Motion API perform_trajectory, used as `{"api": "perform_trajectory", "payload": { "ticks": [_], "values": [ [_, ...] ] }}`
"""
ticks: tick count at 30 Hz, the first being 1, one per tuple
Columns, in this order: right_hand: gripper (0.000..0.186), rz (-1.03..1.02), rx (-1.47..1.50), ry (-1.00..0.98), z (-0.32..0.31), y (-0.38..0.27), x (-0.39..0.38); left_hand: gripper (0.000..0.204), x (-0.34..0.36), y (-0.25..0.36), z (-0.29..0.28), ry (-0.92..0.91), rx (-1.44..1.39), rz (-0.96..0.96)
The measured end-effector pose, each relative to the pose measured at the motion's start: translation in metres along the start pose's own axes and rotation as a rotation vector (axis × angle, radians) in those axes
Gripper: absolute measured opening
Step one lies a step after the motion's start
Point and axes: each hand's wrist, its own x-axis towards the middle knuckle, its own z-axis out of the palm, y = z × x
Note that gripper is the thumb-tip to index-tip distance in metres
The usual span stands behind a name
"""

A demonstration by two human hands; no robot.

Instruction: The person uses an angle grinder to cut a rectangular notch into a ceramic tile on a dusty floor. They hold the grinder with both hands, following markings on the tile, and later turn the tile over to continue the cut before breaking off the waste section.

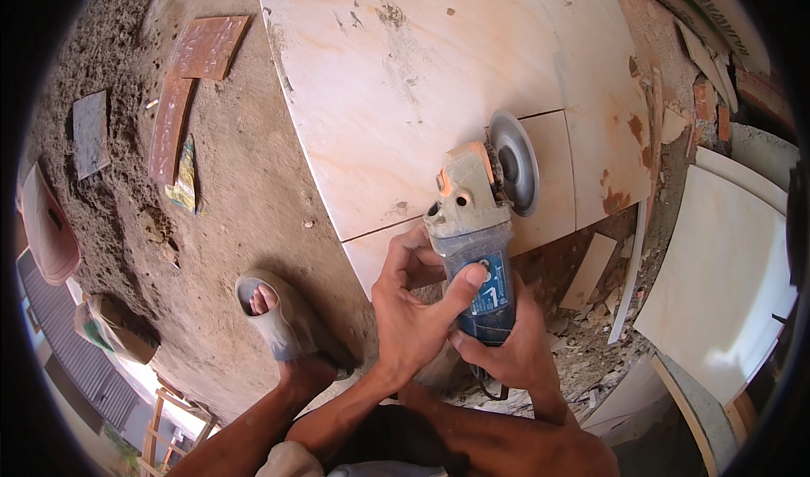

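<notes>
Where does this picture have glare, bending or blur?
In the head view, white glare washes over the lower part of the pale tile at right; also in the head view, the big tile's left edge bows from fisheye distortion, the corners go black, and the angle grinder looks fairly sharp.

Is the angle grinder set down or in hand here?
In hand: the left hand and right hand both hold the grinder. Whether its grey disc touches the pale tile, I cannot tell.
</notes>
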Motion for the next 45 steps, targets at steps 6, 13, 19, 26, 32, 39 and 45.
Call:
{"api": "perform_trajectory", "payload": {
  "ticks": [6,13,19,26,32,39,45],
  "values": [
    [0.071,0.013,0.001,-0.023,-0.002,0.002,-0.003,0.062,-0.004,-0.001,0.001,0.006,0.019,-0.009],
    [0.069,0.003,-0.032,-0.023,-0.005,0.003,-0.008,0.058,-0.009,-0.007,0.002,0.011,0.022,0.004],
    [0.067,0.006,-0.029,-0.013,-0.005,0.009,-0.012,0.054,-0.011,-0.010,0.003,0.011,0.014,0.024],
    [0.066,0.002,-0.043,-0.015,-0.005,0.011,-0.013,0.053,-0.013,-0.011,0.004,0.015,-0.026,0.014],
    [0.067,0.002,-0.023,-0.011,-0.005,0.012,-0.014,0.053,-0.014,-0.011,0.004,0.007,-0.014,0.000],
    [0.068,-0.039,-0.025,-0.017,-0.006,0.014,-0.015,0.053,-0.016,-0.012,0.004,0.018,-0.005,0.013],
    [0.068,0.009,-0.041,-0.020,-0.006,0.008,-0.016,0.052,-0.016,-0.011,0.004,0.013,0.004,0.013]
  ]
}}
